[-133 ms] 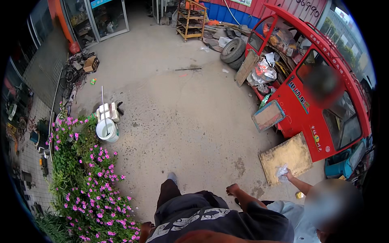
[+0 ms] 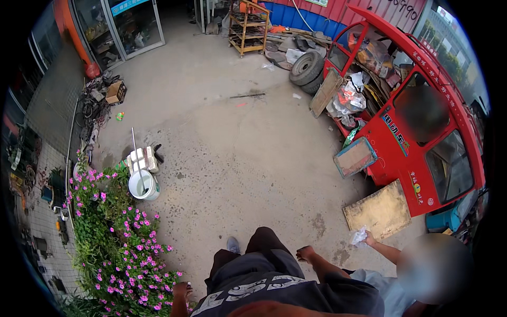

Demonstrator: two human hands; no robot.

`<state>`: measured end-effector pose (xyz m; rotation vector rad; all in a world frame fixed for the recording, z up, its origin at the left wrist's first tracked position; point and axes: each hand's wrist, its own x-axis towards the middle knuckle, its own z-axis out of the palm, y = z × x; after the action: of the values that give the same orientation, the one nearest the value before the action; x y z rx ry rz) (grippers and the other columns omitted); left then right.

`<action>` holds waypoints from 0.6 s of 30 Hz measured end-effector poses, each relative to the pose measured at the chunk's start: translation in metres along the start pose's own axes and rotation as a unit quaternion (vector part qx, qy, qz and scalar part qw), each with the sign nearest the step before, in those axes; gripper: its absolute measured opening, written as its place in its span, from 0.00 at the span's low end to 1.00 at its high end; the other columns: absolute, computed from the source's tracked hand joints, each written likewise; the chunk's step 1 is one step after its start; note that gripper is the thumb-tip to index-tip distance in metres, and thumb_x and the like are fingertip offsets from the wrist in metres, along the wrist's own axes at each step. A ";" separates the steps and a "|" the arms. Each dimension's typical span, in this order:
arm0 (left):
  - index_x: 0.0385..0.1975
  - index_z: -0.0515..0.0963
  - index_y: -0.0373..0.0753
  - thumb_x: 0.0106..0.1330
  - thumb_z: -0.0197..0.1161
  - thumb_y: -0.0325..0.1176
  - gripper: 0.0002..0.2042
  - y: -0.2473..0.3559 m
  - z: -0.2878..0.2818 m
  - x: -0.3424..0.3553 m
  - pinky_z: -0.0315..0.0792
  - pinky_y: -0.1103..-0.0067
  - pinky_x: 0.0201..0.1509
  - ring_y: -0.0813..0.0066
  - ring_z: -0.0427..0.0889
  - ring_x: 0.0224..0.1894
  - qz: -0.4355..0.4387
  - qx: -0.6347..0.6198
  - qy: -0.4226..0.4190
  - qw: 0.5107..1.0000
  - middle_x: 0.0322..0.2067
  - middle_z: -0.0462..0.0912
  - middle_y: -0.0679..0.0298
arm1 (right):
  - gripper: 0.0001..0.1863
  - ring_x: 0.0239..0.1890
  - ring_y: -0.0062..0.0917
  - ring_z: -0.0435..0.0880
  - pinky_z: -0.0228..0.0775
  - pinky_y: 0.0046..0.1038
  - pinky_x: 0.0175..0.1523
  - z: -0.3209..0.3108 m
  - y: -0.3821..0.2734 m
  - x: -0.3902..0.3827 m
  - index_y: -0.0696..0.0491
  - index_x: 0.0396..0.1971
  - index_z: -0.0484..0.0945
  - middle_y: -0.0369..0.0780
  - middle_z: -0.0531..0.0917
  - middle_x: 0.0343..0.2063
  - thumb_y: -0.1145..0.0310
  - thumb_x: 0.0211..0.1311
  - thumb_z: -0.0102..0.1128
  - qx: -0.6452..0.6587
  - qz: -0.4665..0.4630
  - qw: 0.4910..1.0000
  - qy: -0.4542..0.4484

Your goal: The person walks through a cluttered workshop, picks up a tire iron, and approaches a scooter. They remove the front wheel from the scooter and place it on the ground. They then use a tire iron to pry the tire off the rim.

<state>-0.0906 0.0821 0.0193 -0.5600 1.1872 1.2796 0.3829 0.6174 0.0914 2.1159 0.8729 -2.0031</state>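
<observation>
Low at the left of the view, my left hand (image 2: 182, 289) hangs beside the pink-flowered plants (image 2: 134, 253), its fingers loosely curled. Out from my dark T-shirt (image 2: 253, 290) comes my bare right arm. At its end my right hand (image 2: 304, 253) is closed in a loose fist, with nothing seen in it. Both hands are held low at my sides over the concrete ground. One grey shoe (image 2: 233, 244) shows ahead of my dark trousers. To my right walks another person, whose hand (image 2: 369, 239) carries a crumpled clear plastic bag (image 2: 359, 236).
A white bucket (image 2: 143, 185) with a long handle in it stands by pale blocks (image 2: 142, 157) at left. On the right is a red vehicle cab (image 2: 401, 148), with boards (image 2: 377, 210), tyres (image 2: 306, 68) and scrap around it. A wheeled rack (image 2: 248, 29) stands at the back.
My right leg has swung forward. My left hand has moved out from beside my body, while the right stays low and closed. The other person's bag has shifted toward the board's near edge.
</observation>
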 end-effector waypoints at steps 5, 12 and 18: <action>0.30 0.75 0.36 0.62 0.57 0.29 0.04 0.207 0.125 0.033 0.77 0.72 0.23 0.68 0.79 0.20 0.155 0.175 0.211 0.949 0.23 0.78 0.61 | 0.05 0.26 0.29 0.83 0.80 0.34 0.33 0.049 -0.108 0.006 0.56 0.28 0.79 0.40 0.84 0.28 0.71 0.62 0.63 -0.057 0.028 0.997 0.050; 0.29 0.73 0.39 0.64 0.55 0.31 0.05 0.322 0.168 0.137 0.77 0.69 0.23 0.65 0.78 0.19 0.044 -0.005 0.046 0.998 0.20 0.74 0.59 | 0.11 0.19 0.27 0.76 0.71 0.31 0.25 0.116 -0.326 0.134 0.54 0.22 0.71 0.39 0.77 0.20 0.74 0.66 0.55 -0.004 0.025 1.000 -0.009; 0.30 0.74 0.39 0.63 0.56 0.33 0.05 0.424 0.343 0.161 0.78 0.67 0.26 0.63 0.79 0.22 0.014 0.175 0.172 0.969 0.21 0.75 0.59 | 0.09 0.20 0.26 0.80 0.75 0.29 0.23 0.159 -0.568 0.158 0.59 0.22 0.76 0.41 0.80 0.20 0.72 0.61 0.58 -0.052 -0.076 0.996 0.013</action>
<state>-0.3823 0.5611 0.1129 -0.5154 1.6755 0.9850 -0.0263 1.0703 0.0962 2.0815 1.1498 -1.9542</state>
